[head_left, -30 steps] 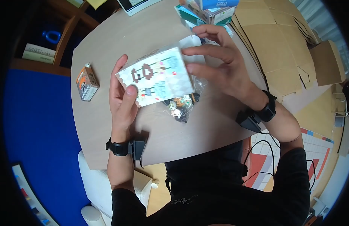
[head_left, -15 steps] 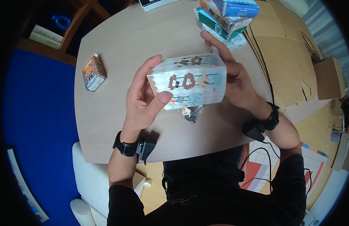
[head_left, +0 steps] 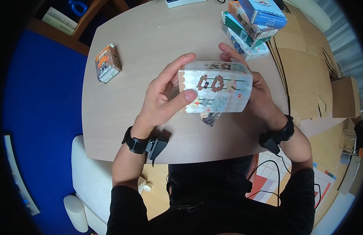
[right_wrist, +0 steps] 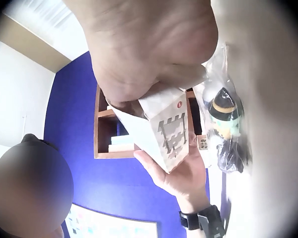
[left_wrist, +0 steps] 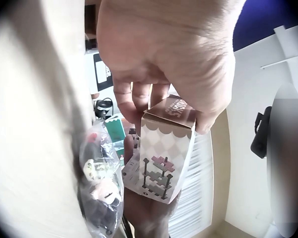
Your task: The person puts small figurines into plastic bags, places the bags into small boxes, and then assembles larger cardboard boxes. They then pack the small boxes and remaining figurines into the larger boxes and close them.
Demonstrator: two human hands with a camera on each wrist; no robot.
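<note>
A small patterned cardboard box (head_left: pixel 224 92) with brown brick-like pictures is held up over the table. My left hand (head_left: pixel 160 98) grips its left end, thumb on the front and fingers behind. At the right end is my right hand (head_left: pixel 259 94), its index finger stretched up past the box. In the right wrist view the right hand (right_wrist: pixel 154 54) covers the box's open end, where a white flap (right_wrist: pixel 131 131) stands out; how its fingertips lie is hidden. Below the box, a clear plastic bag (left_wrist: pixel 102 183) with small coloured figures lies on the table, mostly hidden in the head view.
A small orange and black box (head_left: pixel 108 64) stands at the table's left. Several stacked toy boxes (head_left: pixel 254 29) sit at the back right, beside flattened cardboard (head_left: pixel 306 58). A white device (head_left: pixel 185 3) is at the far edge. Books (head_left: pixel 58 21) are on the shelf at left.
The box has tilted, so its top side shows. My right hand has come down from above the flap to the box's right end. The left hand keeps its grip. The head view has shifted.
</note>
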